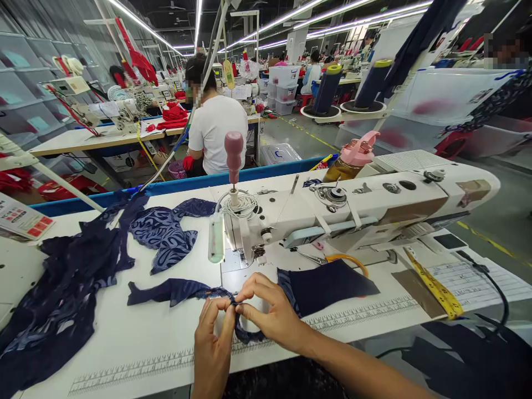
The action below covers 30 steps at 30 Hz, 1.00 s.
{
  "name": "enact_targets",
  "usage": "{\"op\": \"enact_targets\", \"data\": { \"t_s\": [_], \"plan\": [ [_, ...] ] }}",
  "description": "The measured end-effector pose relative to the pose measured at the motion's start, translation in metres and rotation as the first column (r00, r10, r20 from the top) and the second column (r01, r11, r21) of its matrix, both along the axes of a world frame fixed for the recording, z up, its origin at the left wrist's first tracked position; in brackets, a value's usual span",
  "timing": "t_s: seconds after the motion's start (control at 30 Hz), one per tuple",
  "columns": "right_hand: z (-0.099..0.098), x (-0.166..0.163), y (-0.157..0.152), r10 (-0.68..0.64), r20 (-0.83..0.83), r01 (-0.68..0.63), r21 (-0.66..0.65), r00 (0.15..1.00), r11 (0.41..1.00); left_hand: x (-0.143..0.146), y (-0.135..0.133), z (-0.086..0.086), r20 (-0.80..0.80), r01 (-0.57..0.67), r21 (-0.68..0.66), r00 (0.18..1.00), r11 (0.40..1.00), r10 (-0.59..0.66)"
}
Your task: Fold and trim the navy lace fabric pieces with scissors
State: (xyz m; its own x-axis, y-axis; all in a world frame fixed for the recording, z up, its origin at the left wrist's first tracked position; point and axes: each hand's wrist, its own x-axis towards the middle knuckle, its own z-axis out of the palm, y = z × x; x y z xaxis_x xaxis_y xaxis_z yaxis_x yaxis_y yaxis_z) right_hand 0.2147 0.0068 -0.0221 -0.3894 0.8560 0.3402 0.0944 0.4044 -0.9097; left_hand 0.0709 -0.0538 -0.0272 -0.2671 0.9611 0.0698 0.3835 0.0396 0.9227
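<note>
Both hands are pinching a navy fabric strip (183,290) at one spot: left hand (213,346) & right hand (272,313) are closing fingertips on it, just in front of the sewing machine (353,208) needle. Strip is lying flat on the white table (137,343), trailing left. Navy cut piece (328,285) is sitting right of the hands; fabric pile (62,299) is lying far left, scissors (332,259) under the machine arm.

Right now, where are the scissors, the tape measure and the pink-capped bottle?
scissors (347,259): head view, on the orange handle loop beside the machine.
tape measure (436,290): head view, on the middle of the yellow strip.
pink-capped bottle (361,151): head view, on the pink cap behind the machine.
</note>
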Motion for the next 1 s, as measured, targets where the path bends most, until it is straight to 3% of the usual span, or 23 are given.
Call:
{"op": "enact_targets", "data": {
  "t_s": [0.13,0.2,0.3,0.4,0.47,0.7,0.83,1.0],
  "plan": [
    [0.000,0.003,-0.004,-0.087,0.174,0.028,0.318,0.981,0.948,-0.002,0.001,-0.005,-0.013,-0.007,-0.029,1.000,1.000,0.007],
    [0.001,0.005,-0.003,-0.073,0.191,0.004,0.337,0.979,0.941,-0.001,0.000,-0.005,-0.036,-0.006,-0.025,0.999,1.000,0.005],
    [0.003,0.005,0.001,0.046,0.065,-0.050,0.058,0.997,0.997,0.002,-0.001,-0.003,-0.071,0.033,0.022,0.997,0.999,-0.032],
    [0.004,0.005,0.008,0.110,-0.085,-0.129,-0.269,0.990,0.955,0.004,-0.003,-0.003,-0.102,0.058,0.067,0.993,0.996,-0.051],
    [0.004,0.005,0.010,0.101,-0.126,-0.141,-0.365,0.987,0.920,0.003,-0.004,-0.005,-0.121,0.053,0.090,0.992,0.995,-0.042],
    [0.000,0.001,0.005,0.016,-0.273,-0.158,-0.507,0.962,0.847,-0.001,-0.007,-0.014,-0.148,0.116,0.115,0.984,0.987,-0.099],
    [-0.001,-0.001,0.000,-0.035,-0.350,-0.179,-0.559,0.936,0.810,0.001,-0.010,-0.013,-0.121,0.092,0.112,0.990,0.989,-0.078],
    [0.003,-0.008,-0.005,-0.102,-0.311,-0.081,-0.523,0.945,0.848,0.008,-0.008,-0.010,0.022,0.014,-0.003,1.000,1.000,-0.014]
  ]
}}
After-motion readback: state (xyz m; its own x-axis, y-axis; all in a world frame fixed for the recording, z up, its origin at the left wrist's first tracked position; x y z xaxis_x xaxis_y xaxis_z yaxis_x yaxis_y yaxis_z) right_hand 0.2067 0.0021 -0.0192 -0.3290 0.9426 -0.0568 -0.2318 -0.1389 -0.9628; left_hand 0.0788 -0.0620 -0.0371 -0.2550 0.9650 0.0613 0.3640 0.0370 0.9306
